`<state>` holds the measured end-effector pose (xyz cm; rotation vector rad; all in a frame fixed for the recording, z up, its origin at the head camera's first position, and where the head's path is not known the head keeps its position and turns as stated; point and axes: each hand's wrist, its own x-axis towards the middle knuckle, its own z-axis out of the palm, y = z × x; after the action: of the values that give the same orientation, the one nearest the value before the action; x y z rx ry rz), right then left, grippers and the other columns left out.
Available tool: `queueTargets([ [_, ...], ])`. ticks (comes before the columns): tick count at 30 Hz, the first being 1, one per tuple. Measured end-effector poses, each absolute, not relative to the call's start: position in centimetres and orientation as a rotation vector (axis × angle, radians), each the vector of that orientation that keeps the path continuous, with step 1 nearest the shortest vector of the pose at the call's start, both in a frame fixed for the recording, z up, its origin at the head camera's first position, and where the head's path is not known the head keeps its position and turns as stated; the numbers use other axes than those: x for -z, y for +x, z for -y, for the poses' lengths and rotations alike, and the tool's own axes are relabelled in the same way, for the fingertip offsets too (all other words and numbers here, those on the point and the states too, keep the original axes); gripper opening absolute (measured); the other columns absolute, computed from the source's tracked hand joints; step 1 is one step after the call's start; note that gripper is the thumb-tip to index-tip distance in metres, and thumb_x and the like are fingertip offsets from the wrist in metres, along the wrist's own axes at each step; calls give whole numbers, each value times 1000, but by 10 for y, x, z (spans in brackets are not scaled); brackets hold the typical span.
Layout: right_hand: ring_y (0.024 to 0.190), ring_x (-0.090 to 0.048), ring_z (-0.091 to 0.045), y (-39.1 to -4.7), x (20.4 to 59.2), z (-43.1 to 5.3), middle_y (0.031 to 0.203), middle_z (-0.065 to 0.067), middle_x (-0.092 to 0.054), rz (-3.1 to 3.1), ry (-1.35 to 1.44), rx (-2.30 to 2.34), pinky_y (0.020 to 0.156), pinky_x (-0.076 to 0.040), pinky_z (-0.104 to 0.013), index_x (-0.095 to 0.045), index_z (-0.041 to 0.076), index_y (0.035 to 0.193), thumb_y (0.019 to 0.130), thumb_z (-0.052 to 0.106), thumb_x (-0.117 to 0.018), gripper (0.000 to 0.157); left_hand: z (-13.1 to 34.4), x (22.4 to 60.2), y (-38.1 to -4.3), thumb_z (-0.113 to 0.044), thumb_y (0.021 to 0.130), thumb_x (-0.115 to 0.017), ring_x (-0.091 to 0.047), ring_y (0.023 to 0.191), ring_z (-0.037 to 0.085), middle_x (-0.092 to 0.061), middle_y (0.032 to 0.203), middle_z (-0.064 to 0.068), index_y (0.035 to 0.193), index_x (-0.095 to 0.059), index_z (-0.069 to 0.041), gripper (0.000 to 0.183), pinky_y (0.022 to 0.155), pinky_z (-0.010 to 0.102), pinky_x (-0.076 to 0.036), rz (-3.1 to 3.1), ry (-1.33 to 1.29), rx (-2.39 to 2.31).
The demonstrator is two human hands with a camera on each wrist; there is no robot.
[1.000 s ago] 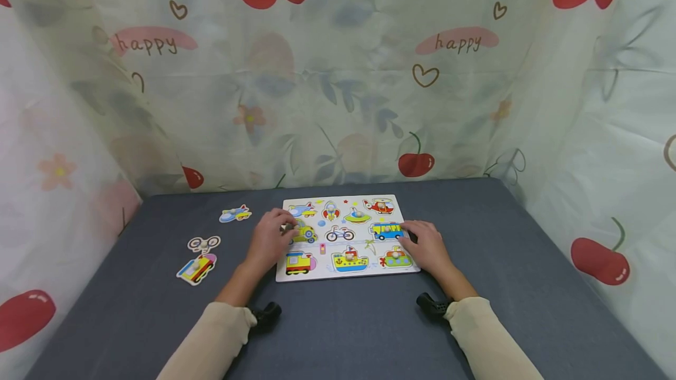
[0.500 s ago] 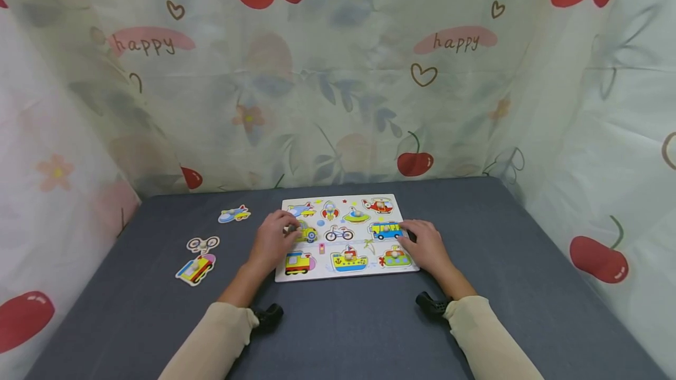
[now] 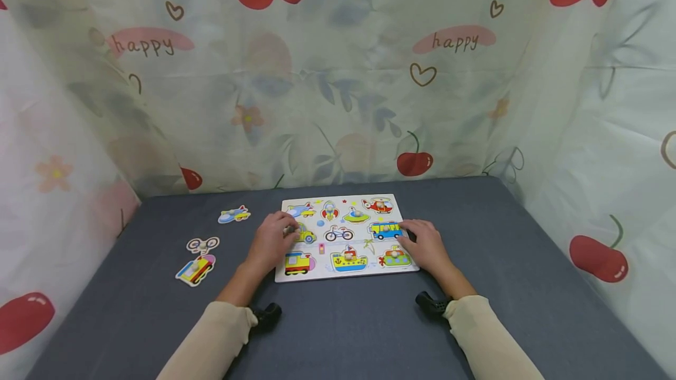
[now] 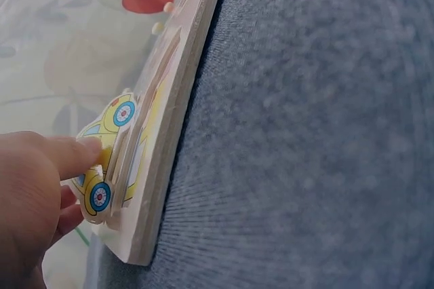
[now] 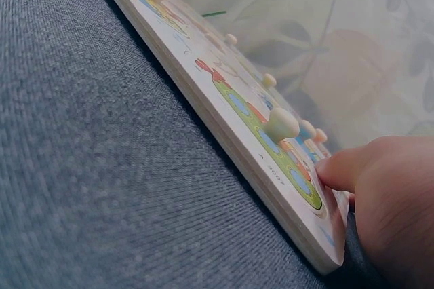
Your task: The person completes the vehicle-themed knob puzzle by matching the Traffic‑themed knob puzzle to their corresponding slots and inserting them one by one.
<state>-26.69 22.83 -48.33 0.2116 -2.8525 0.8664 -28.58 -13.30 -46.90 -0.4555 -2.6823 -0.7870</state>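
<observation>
In the head view a white peg puzzle board (image 3: 343,277) with pictures of vehicles lies on the table. My left hand (image 3: 271,240) is over its left side, pinching a yellow car puzzle piece (image 4: 108,129) between thumb and fingers. The piece stands tilted close over the printed car recess, as the left wrist view shows. My right hand (image 3: 426,245) holds the board's right edge beside the blue bus piece (image 3: 385,230). Its thumb (image 5: 336,170) lies on the board near the green submarine piece (image 5: 271,146); its other fingers are largely hidden.
Left of the board, an airplane piece (image 3: 235,214), a bicycle piece (image 3: 196,244) and a train piece (image 3: 196,268) lie on the dark table (image 3: 348,333). Rocket, saucer, helicopter and ship pieces sit in the board. A printed curtain (image 3: 338,104) surrounds the table.
My left hand has shifted slightly right, and the car piece has turned a little in its fingers. The right hand keeps its place at the board's edge.
</observation>
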Motion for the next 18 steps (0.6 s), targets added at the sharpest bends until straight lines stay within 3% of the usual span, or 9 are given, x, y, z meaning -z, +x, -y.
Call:
queueTargets([
  [18, 133, -36, -39, -266, 482, -228, 137, -19, -53, 2855, 221, -855, 105, -25, -59, -59, 4, 133, 93, 22, -65, 44, 132, 468, -284, -23, 84, -77, -50, 104, 24, -61, 113, 4, 105, -70, -13, 24, 89, 42, -44, 2829, -446, 682],
])
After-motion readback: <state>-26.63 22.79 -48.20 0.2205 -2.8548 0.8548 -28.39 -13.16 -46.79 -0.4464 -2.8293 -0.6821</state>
